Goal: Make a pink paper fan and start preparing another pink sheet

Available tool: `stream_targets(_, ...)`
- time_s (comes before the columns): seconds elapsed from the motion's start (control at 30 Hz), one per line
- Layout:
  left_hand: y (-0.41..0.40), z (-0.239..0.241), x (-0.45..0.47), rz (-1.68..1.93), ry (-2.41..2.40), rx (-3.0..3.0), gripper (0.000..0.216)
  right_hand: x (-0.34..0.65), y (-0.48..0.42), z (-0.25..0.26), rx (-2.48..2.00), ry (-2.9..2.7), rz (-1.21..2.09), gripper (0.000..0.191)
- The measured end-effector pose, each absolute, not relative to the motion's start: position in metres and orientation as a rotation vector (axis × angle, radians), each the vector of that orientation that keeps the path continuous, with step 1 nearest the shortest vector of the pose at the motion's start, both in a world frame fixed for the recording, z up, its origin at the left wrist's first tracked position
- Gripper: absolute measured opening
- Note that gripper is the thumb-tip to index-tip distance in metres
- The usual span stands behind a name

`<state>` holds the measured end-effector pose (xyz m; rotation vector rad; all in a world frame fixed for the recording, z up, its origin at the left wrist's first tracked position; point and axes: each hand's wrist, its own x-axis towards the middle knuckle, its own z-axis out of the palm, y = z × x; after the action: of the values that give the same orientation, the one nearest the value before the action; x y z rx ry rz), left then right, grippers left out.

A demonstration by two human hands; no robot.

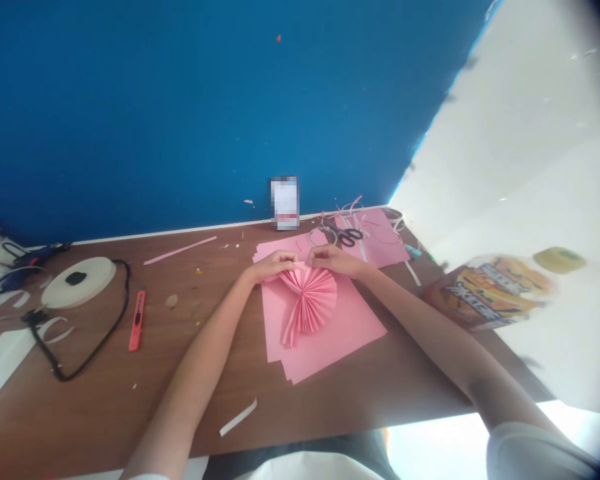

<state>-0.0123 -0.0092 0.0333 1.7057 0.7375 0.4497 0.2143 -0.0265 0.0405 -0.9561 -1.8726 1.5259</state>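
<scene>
Brown wooden table (80,400) pushed up against a deep blue wall (180,100), bright white surface off to the right of the frame.

At frame centre, a pleated pink fan (307,300), lying on a loose stack of pink sheets (340,333) and spread downward toward the lower edge. Gathered at its upper end and pinched there from both sides: left hand (275,265) closed on the left of the gathered point, right hand (336,259) closed on the right, fingertips nearly meeting. Held tight at that one end, so the pleats bunched at the top and free to splay below. Flat on the sheets rather than lifted, so steadied by the table.

Just above the hands, scissors (347,235) on more pink paper among curled offcuts, within easy reach. Against the wall behind, a small upright card (285,203), blurred.

Left of centre, an orange utility knife (137,320), well apart from the fan. Further left, a white round disc (77,281) ringed by a black cable (105,333). Near the bottom edge, a white paper strip (237,418). At right, a yellow snack bag (490,290), out of focus.
</scene>
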Motion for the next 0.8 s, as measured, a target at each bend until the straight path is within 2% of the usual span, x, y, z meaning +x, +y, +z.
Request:
stream_targets(0.3,-0.013,0.04,-0.012,0.417,0.704,1.766,0.022,0.215,-0.027,0.038,-0.984,-1.915,1.486,0.029)
stream_targets(0.5,-0.013,0.038,-0.007,0.452,0.707,1.747,0.029,0.214,-0.026,0.038,-0.979,-2.05,1.397,0.031)
stream_targets(0.8,-0.011,0.03,-0.007,0.499,0.717,1.693,0.023,0.208,-0.028,0.036,-1.036,-1.981,1.377,0.022)
